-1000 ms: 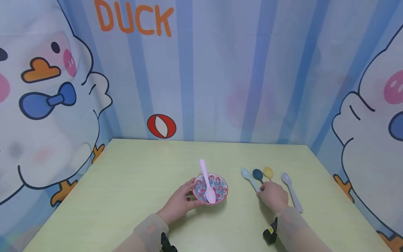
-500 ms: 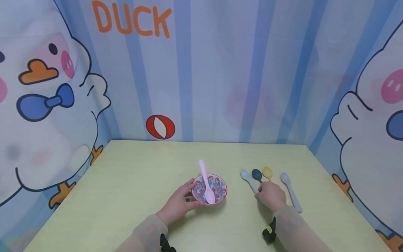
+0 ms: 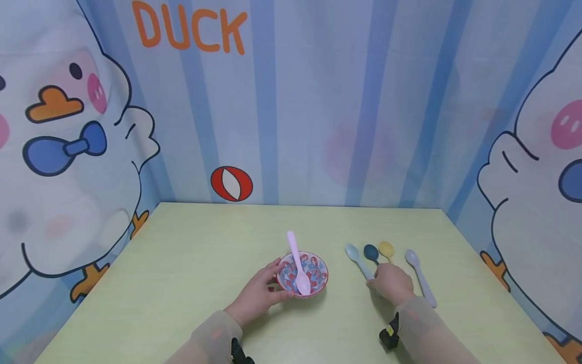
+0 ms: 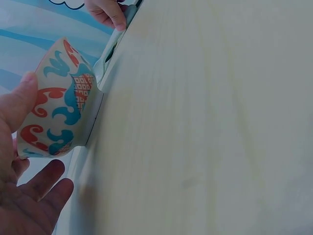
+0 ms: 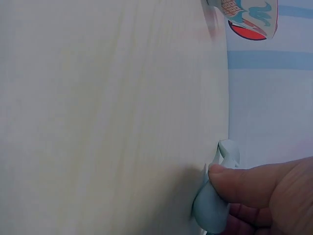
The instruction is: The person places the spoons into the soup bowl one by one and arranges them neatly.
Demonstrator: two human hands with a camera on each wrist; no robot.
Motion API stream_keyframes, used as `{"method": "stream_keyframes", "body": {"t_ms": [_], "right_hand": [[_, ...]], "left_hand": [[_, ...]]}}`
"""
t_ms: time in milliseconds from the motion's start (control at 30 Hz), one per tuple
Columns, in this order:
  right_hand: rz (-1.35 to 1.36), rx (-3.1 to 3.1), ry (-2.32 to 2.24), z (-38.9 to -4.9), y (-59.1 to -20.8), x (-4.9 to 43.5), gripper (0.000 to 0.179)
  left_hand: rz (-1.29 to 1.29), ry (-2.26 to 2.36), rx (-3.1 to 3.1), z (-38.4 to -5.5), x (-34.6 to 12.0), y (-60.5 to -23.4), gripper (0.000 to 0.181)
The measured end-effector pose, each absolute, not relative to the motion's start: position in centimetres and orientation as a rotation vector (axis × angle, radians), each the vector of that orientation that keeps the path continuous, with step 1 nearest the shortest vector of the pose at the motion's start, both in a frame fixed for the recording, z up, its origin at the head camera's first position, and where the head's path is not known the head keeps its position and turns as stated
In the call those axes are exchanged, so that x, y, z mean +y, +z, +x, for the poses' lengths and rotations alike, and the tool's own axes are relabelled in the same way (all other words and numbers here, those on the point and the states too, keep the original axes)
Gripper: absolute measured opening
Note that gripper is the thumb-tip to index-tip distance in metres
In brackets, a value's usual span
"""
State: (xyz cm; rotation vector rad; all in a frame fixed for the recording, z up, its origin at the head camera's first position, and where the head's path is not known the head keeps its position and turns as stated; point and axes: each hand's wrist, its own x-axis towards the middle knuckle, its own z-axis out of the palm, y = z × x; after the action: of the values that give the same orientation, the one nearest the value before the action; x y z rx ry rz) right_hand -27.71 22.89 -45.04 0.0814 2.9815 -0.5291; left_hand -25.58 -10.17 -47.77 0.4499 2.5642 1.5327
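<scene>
A small bowl (image 3: pixel 318 273) with a red and blue pattern stands at the middle of the table, and a pink spoon (image 3: pixel 295 255) leans in it. My left hand (image 3: pixel 258 293) holds the bowl from its left side, thumb and fingers at the wall. To the right, my right hand (image 3: pixel 393 284) pinches the handle of a light blue spoon (image 3: pixel 356 258). In the right wrist view the thumb presses on the thick handle end (image 5: pixel 211 208). A dark blue spoon (image 3: pixel 371 252) and a yellow spoon (image 3: pixel 386 249) lie just beyond this hand, their handles partly hidden.
A lavender spoon (image 3: pixel 422 280) lies right of my right hand. The pale table (image 3: pixel 204 242) ends at a striped curtain (image 3: pixel 313 101) with duck figures behind and at both sides.
The light blue spoon's head has shifted slightly left, away from the dark blue spoon, with the right fingers at its handle. The left hand and the bowl stay in place.
</scene>
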Motion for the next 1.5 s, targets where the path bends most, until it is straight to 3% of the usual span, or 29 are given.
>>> {"method": "stream_keyframes", "body": {"t_ms": [367, 1067, 1500], "right_hand": [[0.061, 2.95, -0.63, -27.7, -45.5, 23.1, 0.02], [0.161, 2.59, -1.395, -27.8, -45.1, 23.0, 0.025], [0.152, 2.52, -1.612, -27.4, -44.2, 22.5, 0.03]], "left_hand": [[0.448, 1.535, 2.564, -25.5, -10.2, -47.7, 0.08], [0.462, 1.535, 2.56, -25.6, -10.2, -47.6, 0.08], [0.49, 1.547, 2.563, -25.5, -10.2, -47.6, 0.081]]}}
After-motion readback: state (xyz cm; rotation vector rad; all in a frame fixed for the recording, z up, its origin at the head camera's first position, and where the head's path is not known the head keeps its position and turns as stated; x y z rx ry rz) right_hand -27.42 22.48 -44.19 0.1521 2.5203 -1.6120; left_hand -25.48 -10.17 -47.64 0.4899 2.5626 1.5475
